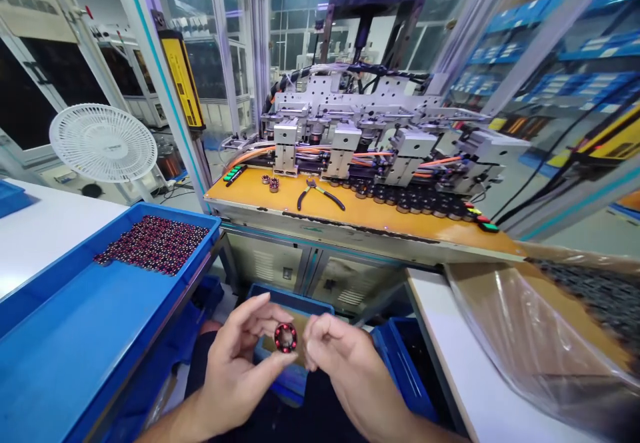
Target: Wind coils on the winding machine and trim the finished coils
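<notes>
Both forearms cut off by the bottom edge (bag (550, 336) contents at right blurred, unidentifiable).

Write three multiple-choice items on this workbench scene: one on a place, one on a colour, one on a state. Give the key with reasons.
1. Where do the pliers lie?
A. on the orange machine table
B. in the blue tray
C. in the person's lap

2. What colour is the tray holding the batch of small wound parts?
A. yellow
B. blue
C. white

3. How is the small round part held?
A. lying loose on the table
B. clamped in the machine
C. pinched in the left hand, with the right hand close beside it

Key: 1 A, the pliers rest on the orange surface before the machine; 2 B, its walls and floor are blue; 3 C, left fingers grip it.
</notes>
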Tool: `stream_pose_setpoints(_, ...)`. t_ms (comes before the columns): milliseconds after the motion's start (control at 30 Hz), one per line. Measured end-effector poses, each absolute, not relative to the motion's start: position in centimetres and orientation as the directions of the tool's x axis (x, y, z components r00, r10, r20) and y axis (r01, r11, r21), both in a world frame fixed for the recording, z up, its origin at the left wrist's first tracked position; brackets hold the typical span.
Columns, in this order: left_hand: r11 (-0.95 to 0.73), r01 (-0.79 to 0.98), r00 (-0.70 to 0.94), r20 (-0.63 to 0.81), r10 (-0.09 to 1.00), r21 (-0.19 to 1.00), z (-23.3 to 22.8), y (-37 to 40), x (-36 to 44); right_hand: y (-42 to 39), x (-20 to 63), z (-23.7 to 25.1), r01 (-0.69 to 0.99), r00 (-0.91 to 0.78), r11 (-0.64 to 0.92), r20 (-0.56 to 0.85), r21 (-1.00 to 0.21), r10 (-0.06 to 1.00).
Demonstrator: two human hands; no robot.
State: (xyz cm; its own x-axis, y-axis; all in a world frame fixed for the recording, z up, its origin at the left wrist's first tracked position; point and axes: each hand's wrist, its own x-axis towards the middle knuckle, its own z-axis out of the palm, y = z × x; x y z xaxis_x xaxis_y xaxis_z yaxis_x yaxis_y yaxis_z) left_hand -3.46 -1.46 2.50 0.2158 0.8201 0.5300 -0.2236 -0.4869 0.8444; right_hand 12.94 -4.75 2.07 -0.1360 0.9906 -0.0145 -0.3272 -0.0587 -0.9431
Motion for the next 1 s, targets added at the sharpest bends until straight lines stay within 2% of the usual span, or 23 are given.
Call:
stream_pose_setpoints(67, -0.472, -0.213, 0.218, 0.512, 0.831, 0.856, 2.5, -1.6, -3.8, -5.2, 13.1, 2.1, -0.301, -0.173, -0.087, -0.035, -0.95, 0.984)
stream_pose_setpoints(267, -0.49, -0.238, 0.321, 0.544, 0.775, 0.838, 2.2, -1.8, -3.7, -4.7, 13.7, 4.3, -0.227, -0.212, -0.078, -0.029, -0.971, 0.977)
stream_pose_setpoints(433, -0.231, -0.351, 0.373, 0.362, 0.854, 0.907, 2.4, -1.8, -3.5, -5.1, 13.0, 2.8, -0.29, -0.122, -0.045, -0.01, -0.956, 0.993)
stream_pose_setpoints(533, -0.11, -0.377, 0.405, 0.271, 0.873, 0.92, 2.5, -1.5, -3.7, -5.6, 13.0, 2.0, -0.303, -0.152, -0.07, -0.025, -0.95, 0.988)
stream_pose_setpoints(633, -0.087, -0.367, 0.424, 0.25, 0.87, 0.926, 2.2, -1.1, -3.9, -5.5, 13.6, 2.2, -0.246, -0.186, -0.04, 0.006, -0.968, 0.983)
stream_pose_setpoints(767, -0.109, -0.317, 0.423, 0.243, 0.873, 0.942, 2.0, -1.0, -4.0, -4.7, 14.6, 3.4, -0.132, -0.146, 0.026, 0.045, -0.991, 0.988)
stream_pose_setpoints(900, -0.08, -0.238, 0.478, 0.188, 0.858, 0.968, 2.1, -1.3, -4.0, -3.7, 14.7, 4.6, -0.006, -0.231, 0.008, 0.009, -1.0, 0.973)
stream_pose_setpoints(1000, -0.007, -0.252, 0.519, 0.141, 0.843, 0.968, 2.2, -1.4, -4.2, -3.2, 15.0, 4.8, -0.003, -0.271, -0.032, -0.03, -0.999, 0.962)
